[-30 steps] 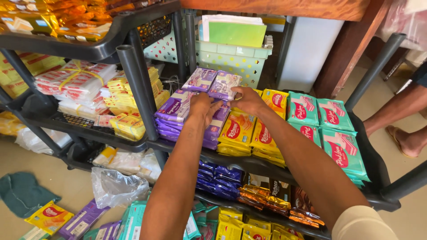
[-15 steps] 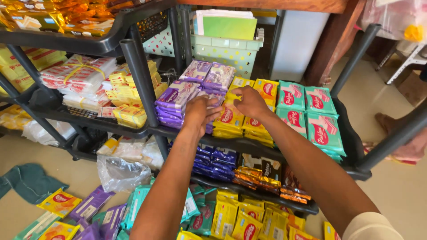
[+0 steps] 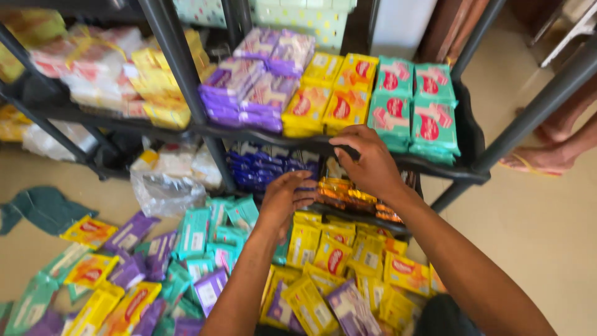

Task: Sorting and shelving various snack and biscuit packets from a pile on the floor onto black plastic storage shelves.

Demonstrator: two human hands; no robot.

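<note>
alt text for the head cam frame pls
Two bare hands reach into a black wire rack of snack packets: the left hand at the dark blue packets, the right hand on the shelf edge. More packets litter the floor.

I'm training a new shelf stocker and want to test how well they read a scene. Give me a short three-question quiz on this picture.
1. True or false: the right hand rests on the front edge of the black shelf that carries the yellow packets.
2. Which packets stand at the right end of that shelf? A) purple B) teal C) orange
3. Fill in: the left hand reaches towards the dark ____ packets on the shelf below.

Key
1. True.
2. B, the teal packets.
3. Blue.
</note>
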